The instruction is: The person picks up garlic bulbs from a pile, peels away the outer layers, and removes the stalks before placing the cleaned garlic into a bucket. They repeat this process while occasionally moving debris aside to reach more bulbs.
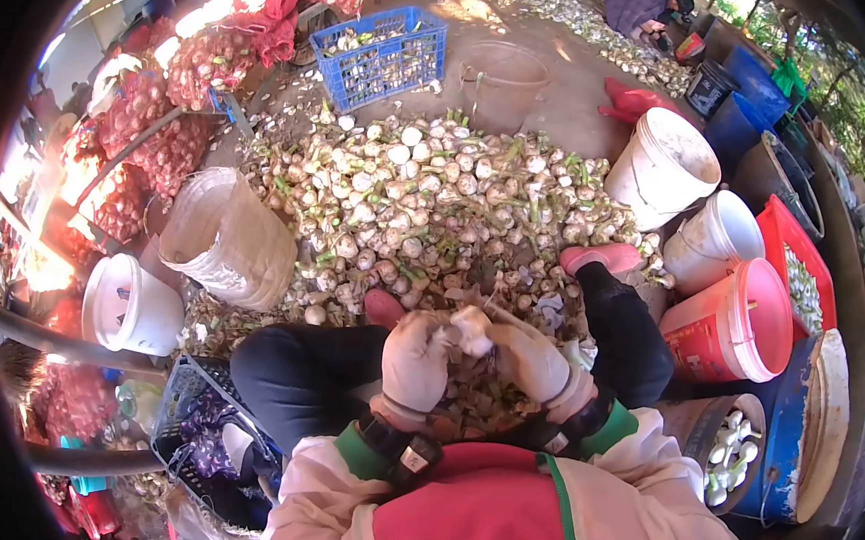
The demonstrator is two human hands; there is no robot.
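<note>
Your fingers are curled shut around a single garlic bulb (474, 329): the left hand (414, 364) cups it from the side, and the right hand (531, 360) pinches it from the other, both in pale, dusty gloves. The bulb sits between the two hands, raised above your lap and just in front of your knees. A thin pale stalk or blade juts up and to the right from the bulb; you cannot tell which it is.

Straight ahead of you lies the big garlic pile (428, 205), bulbs with green stems spread over the ground up to your pink shoes (602, 257). A blue crate (383, 58) stands beyond it. To your left are a mesh sack (230, 239) tipped on its side and a white bucket (129, 306). To your right stand more white buckets (666, 163) and an orange bucket (732, 324). Red net bags (158, 139) of garlic are stacked at far left.

No brand, label or writing is legible on any bucket, crate or sleeve.
</note>
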